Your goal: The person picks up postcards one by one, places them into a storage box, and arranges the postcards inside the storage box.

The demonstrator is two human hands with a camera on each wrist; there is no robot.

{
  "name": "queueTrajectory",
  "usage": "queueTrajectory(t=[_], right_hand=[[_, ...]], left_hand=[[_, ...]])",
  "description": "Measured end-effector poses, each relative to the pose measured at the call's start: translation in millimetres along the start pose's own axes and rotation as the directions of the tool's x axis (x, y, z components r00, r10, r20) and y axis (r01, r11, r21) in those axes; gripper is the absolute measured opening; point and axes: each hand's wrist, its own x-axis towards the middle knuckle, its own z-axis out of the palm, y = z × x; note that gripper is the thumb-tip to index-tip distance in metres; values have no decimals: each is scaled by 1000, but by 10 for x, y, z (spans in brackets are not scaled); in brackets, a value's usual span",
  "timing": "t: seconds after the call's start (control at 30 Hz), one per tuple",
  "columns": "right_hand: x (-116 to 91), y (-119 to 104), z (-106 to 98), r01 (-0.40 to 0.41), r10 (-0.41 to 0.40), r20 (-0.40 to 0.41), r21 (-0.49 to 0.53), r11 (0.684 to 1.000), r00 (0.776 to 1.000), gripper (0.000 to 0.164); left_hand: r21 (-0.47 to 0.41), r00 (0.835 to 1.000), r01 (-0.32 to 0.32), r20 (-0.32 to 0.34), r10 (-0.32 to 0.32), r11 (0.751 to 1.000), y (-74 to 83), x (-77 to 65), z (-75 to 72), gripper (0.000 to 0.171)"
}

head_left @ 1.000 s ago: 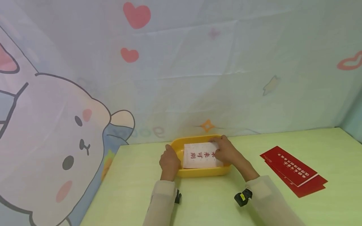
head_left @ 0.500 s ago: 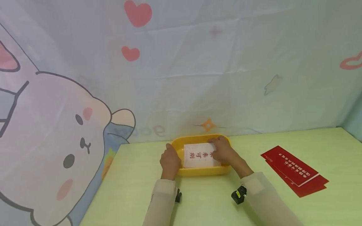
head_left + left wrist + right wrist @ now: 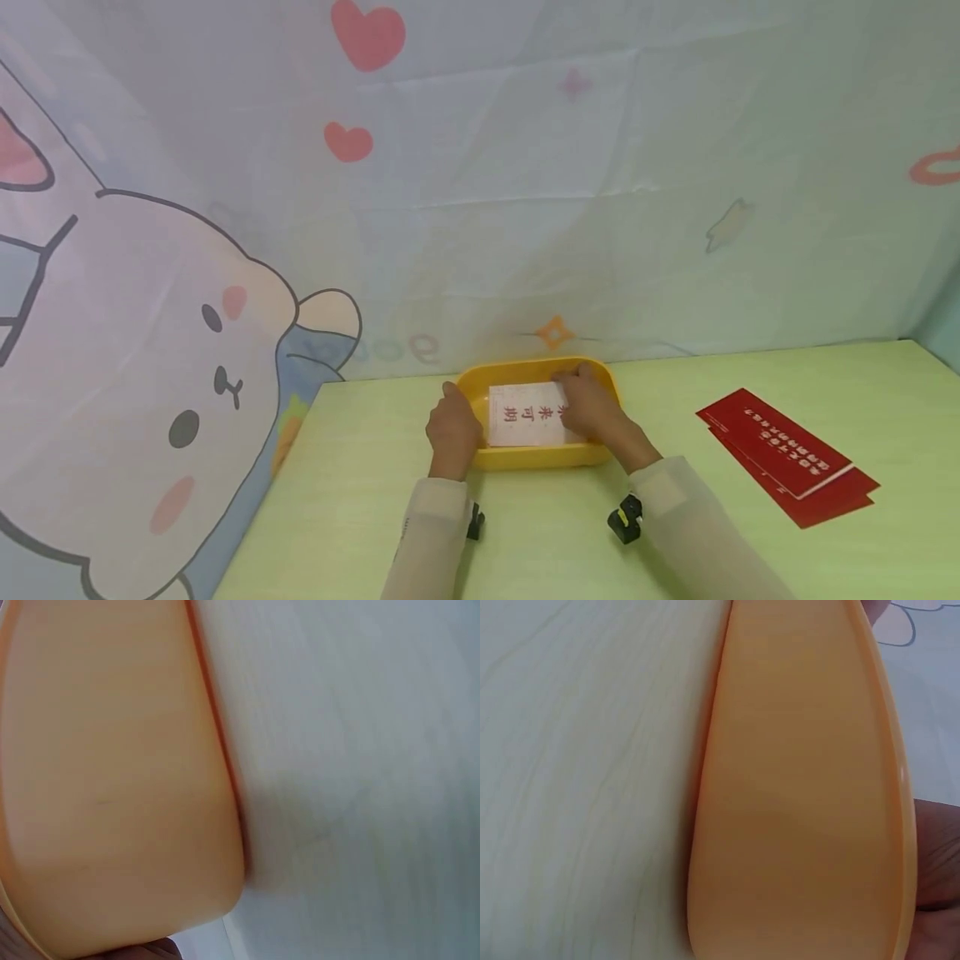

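A yellow plastic tray stands at the back of the table, and its outer wall fills much of both wrist views. My left hand grips the tray's left end; part of that hand shows under the tray's rim in the left wrist view. Inside the tray lies a white card printed with red characters. My right hand reaches over the tray's right side and holds the card's right end, covering one character. In the right wrist view the right hand shows past the rim, its fingertips hidden.
Red printed paper pieces lie overlapping on the table's right side. The pale green table ends at a cloth backdrop with hearts and a cartoon animal, close behind the tray.
My right hand and forearm have shifted slightly left and the card now sits flatter in the tray. The left hand keeps its grip. The red papers have stayed put.
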Motion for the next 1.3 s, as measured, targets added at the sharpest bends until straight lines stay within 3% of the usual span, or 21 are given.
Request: queueTrajectory(t=[0.4,0.67,1.03,1.3], right_hand=[[4,30,90,-15,18,32,-92,996,999,54],[31,60,166,15,-15,0,-142,990,1000,40],[2,14,132,4,-2,20,-103,995,1000,48],[-4,14,139,-5,10,38,-136,991,999,47]], left_hand=[[-3,1000,-6,-19,6,1000,12,-12,27,46],[29,1000,0,-24,1,1000,3,3,40,38],[9,999,-15,-41,15,1000,-22,21,40,37],[21,999,-18,-27,19,1000,-7,7,43,37]])
